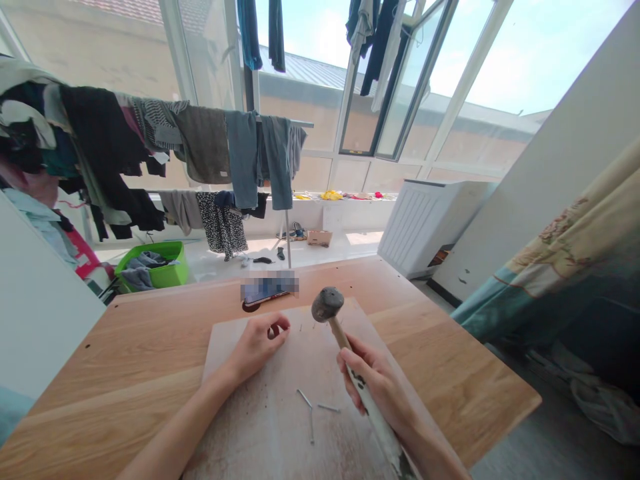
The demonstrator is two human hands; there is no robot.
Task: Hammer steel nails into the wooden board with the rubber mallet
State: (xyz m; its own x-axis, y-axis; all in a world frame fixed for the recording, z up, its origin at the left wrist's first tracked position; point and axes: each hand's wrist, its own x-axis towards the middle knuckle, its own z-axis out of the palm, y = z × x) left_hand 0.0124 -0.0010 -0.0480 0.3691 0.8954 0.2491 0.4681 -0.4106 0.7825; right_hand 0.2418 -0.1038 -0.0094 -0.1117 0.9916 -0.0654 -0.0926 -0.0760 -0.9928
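My right hand (373, 373) is wrapped round the pale handle of a hammer (327, 305), whose dark head is raised above the far part of a worn board (280, 380). Thin nails (301, 327) stand upright in the board near its far edge, partly behind the hammer. Just left of them, my left hand (263, 339) is curled with thumb and forefinger close together; anything between the fingertips is too small to make out. Three loose nails (329, 407) lie on the board between my forearms, nearer to me.
The board lies on a wooden table (135, 360). Beyond it, a phone (269, 289) with a blurred screen rests near the far edge. Further off are a green basket (175, 270) of clothes, a laundry rack (303, 124) and a white cabinet (415, 223). A curtain (565, 233) hangs at the right.
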